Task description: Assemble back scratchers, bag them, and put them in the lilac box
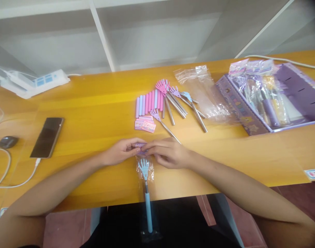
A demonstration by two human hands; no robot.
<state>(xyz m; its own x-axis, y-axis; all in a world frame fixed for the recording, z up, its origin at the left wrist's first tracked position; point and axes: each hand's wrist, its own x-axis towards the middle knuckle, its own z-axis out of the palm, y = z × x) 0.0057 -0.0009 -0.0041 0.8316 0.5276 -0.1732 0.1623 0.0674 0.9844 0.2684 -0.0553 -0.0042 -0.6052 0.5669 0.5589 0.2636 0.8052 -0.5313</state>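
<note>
My left hand (122, 151) and my right hand (170, 152) meet at the table's front edge, fingers pinching a small purple header card (139, 146) at the top of a clear plastic bag (151, 175). Inside the bag is a blue back scratcher (148, 206) with a hand-shaped head, its handle hanging past the edge toward my body. Just beyond my hands lie pink and purple cards (148, 126), a loose purple-headed back scratcher rod (170, 132), and a row of pink, lilac and blue handle sleeves (147, 103).
More metal rods with pink, purple and blue hand heads (196, 110) lie beside clear empty bags (206, 94). A purple display box (255, 120) at the right holds bagged scratchers. Leftward are a charging phone (47, 137), a black earbud case (8, 141) and a power strip (41, 82).
</note>
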